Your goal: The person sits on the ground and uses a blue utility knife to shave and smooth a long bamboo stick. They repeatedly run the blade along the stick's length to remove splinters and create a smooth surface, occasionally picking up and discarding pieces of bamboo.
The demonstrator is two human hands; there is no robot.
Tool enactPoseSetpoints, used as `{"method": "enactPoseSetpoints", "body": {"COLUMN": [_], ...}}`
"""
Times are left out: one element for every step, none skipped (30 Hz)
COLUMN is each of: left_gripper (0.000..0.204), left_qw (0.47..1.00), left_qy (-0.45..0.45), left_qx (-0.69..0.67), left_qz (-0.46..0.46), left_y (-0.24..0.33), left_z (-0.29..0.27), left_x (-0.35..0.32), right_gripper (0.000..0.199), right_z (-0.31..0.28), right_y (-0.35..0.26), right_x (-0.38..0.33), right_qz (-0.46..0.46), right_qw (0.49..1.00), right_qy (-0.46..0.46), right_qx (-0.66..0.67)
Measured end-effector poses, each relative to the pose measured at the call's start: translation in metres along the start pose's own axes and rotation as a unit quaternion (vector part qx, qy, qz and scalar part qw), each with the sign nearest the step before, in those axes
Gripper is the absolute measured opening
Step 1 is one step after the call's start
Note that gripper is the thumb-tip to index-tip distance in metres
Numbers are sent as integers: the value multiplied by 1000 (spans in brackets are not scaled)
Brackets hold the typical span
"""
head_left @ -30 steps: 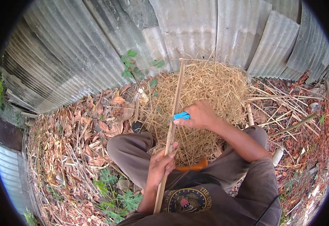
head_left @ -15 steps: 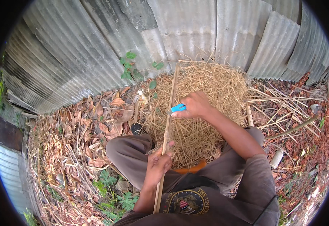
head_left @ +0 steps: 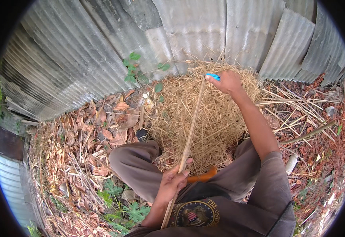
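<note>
A long, pale bamboo strip (head_left: 195, 122) slants from my lap up toward the far edge of the straw pile. My left hand (head_left: 171, 185) is closed around its lower part, thumb on top. Near the strip's far end, my right hand (head_left: 229, 81) grips a blue cutter knife (head_left: 213, 76), held against or very close to the strip; its blade cannot be made out. Under the strip, between my legs, lies an orange-brown curved handle (head_left: 202, 176), its other end hidden.
Fine straw-like shavings (head_left: 220, 118) are heaped before me. A corrugated metal fence (head_left: 196, 35) stands close behind the heap. Dry leaves (head_left: 89, 134) cover the left ground; thin sticks (head_left: 299, 102) lie at right. A green vine (head_left: 131, 71) climbs near the fence.
My right hand has slid the knife away from me to the strip's far end. The strip's far end has swung right, and my left hand has shifted slightly right and nearer me.
</note>
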State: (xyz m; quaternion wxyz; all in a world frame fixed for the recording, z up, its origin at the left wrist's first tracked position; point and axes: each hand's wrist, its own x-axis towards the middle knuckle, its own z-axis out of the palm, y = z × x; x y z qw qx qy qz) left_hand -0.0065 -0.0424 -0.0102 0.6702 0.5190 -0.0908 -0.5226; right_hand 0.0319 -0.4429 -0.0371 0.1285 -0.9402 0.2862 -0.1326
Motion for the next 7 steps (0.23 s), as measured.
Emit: {"method": "enactPoseSetpoints", "body": {"left_gripper": [47,47,48,48,48,49,52], "left_qw": [1000,1000,1000,1000,999,998,998], "left_qy": [-1,-2,-1,-19,-34,-44,-14], "left_qx": [1,2,5,12,20,26,40], "left_qz": [-4,-8,-13,1,11,22,39], "left_y": [0,1,2,5,8,11,8], "left_z": [1,2,3,5,6,4,-8], "left_x": [2,4,4,-3,-17,-27,-21], "right_gripper": [89,89,89,90,91,88,86], "right_z": [9,17,24,24,26,22,1], "right_y": [5,11,30,63,80,75,59], "right_x": [1,1,5,16,20,19,15], "right_qz": [6,11,93,175,256,256,251], "right_qw": [1000,998,994,981,959,961,962], "right_qy": [23,46,57,73,85,34,-18], "right_qx": [-18,-36,3,42,84,98,109]}}
